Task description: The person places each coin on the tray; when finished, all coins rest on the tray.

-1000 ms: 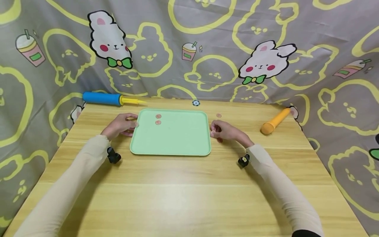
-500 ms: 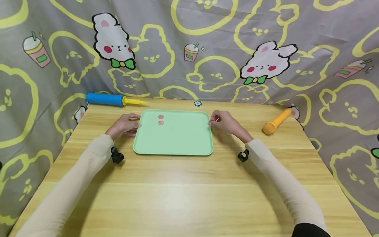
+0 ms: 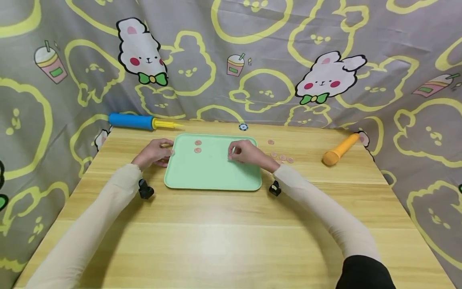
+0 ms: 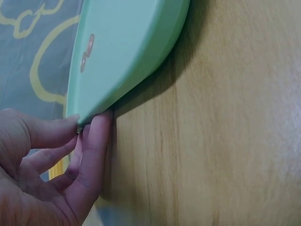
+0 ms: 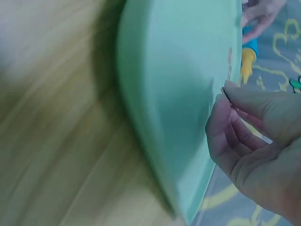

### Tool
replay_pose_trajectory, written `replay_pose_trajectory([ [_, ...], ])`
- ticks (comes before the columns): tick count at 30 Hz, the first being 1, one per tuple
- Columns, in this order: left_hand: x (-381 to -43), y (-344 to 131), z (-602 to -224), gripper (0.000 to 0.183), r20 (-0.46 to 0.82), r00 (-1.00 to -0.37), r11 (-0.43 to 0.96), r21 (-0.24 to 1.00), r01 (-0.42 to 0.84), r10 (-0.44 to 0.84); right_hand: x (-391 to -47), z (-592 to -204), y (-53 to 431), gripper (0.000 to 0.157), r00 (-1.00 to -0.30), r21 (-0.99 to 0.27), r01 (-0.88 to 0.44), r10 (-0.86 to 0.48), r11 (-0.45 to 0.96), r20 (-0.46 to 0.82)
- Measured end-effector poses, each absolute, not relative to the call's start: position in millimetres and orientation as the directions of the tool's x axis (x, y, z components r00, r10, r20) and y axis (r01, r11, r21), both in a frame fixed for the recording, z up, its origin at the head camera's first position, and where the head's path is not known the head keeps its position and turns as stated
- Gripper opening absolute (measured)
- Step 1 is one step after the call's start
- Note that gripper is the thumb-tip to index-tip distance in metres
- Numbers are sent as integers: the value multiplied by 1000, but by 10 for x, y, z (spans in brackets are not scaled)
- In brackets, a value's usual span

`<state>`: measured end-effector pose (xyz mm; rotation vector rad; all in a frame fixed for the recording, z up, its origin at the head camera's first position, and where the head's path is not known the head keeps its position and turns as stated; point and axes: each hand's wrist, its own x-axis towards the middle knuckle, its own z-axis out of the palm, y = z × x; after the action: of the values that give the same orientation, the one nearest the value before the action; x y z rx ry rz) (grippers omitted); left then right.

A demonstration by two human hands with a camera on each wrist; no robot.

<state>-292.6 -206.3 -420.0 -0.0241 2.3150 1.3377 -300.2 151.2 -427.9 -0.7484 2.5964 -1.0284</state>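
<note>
A light green tray (image 3: 213,176) lies on the wooden table, with two copper-coloured coins (image 3: 197,150) near its far left. My left hand (image 3: 155,153) pinches the tray's left rim, thumb on top and fingers below, as the left wrist view shows. Over the right half of the tray is my right hand (image 3: 247,152). In the right wrist view, its thumb and forefinger pinch a thin coin (image 5: 226,96) by the edge, above the tray surface. Several more coins (image 3: 283,157) lie on the table right of the tray, some partly hidden by my right wrist.
At the back left lies a blue balloon pump (image 3: 131,121) with a yellow nozzle. A blue-and-white poker chip (image 3: 243,127) is behind the tray. An orange microphone-shaped thing (image 3: 339,150) lies at the right. Patterned grey cloth (image 3: 202,104) hangs behind the table.
My right hand has moved left from beside the tray's right edge to over the tray, carrying a coin. Coins on the table have come into view. My left hand stays at the rim.
</note>
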Motion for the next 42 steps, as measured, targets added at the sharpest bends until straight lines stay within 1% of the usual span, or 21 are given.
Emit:
replay_pose_trajectory([
  [5,-2910,-2066,-4218,57,-399,-896,529,812,-246,196,-3031,-4321,1297,5,-814,-693,-378,-577,613,-66],
  [9,-2910,-2051,-4202,56,-386,-904,533,812,-238,184,-3062,-4325,1168,4,-819,-704,-373,-570,604,-56],
  [16,-2910,-1963,-4186,56,-351,-921,557,804,-205,167,-3112,-4331,989,5,-834,-782,-273,-542,561,-98],
  [23,-2908,-1958,-4192,55,-327,-930,556,810,-186,165,-3127,-4321,749,8,-832,-774,-258,-540,579,-126],
  [28,-2903,-2002,-4185,55,-336,-926,543,817,-195,173,-3122,-4286,574,14,-840,-764,-196,-507,615,-193],
  [32,-2886,-2024,-4203,54,-324,-925,543,822,-172,198,-3106,-4263,503,18,-851,-739,-132,-458,661,-258],
  [42,-2903,-2015,-4206,53,-309,-929,551,821,-151,204,-3115,-4202,334,39,-871,-617,-146,-397,773,-291],
])
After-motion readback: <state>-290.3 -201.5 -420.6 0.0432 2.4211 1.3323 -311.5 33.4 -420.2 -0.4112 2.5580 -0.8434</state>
